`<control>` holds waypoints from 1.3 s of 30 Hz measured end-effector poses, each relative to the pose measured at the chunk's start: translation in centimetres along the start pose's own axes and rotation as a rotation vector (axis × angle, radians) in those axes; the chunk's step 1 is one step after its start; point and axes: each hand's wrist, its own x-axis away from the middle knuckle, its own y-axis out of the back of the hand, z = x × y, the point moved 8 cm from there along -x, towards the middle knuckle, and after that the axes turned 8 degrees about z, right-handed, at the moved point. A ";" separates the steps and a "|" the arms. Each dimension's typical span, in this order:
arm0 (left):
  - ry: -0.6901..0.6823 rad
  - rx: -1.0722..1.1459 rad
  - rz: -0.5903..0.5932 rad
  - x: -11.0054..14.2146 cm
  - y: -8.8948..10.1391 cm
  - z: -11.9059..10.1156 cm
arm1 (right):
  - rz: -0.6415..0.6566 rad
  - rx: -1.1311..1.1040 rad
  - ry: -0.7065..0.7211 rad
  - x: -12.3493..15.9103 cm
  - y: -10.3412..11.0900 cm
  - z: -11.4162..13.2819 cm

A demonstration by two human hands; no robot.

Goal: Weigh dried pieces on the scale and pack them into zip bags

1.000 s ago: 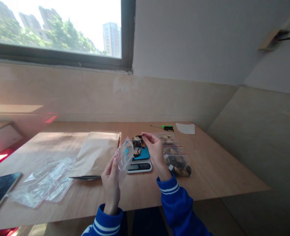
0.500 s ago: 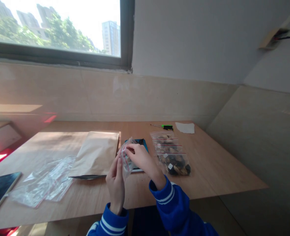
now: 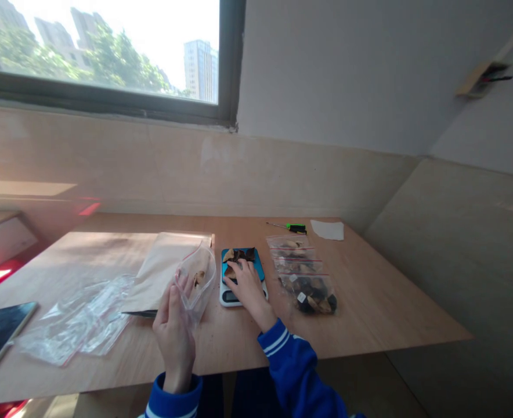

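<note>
My left hand [image 3: 174, 331] pinches the edge of a clear zip-lock bag [image 3: 204, 267], holding it upright with its mouth spread wide. One tan and dark dried piece [image 3: 199, 278], perhaps mushroom, shows inside. My right hand [image 3: 248, 287] is over a small blue and white digital scale [image 3: 228, 298], its fingers apart and curved down onto dried brown and black pieces [image 3: 241, 254] on the blue plate. Whether the fingertips grip a piece is hard to see. The hand partly covers the scale's display.
Filled zip-lock bags [image 3: 309, 284] overlap in a row right of the scale. Behind them lie a green-black screwdriver [image 3: 295, 227] and white paper [image 3: 327, 230]. A kraft paper pouch [image 3: 152, 276], empty plastic bags [image 3: 82, 319] and a tablet-like device [image 3: 4, 337] lie on the left.
My right hand has left the bag and come down onto the pieces on the scale. My left hand has moved left with the bag, which now stands open.
</note>
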 end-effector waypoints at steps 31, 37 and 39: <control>0.110 -0.038 0.066 1.1 -0.8 3.6 | 0.138 -0.911 0.251 -0.1 8.6 5.4; 0.117 0.007 0.044 0.7 0.0 3.0 | -0.025 -0.463 0.060 -3.1 4.8 -0.8; 0.122 0.008 0.039 0.6 0.3 3.1 | 0.097 -0.300 0.036 -3.8 1.9 -1.9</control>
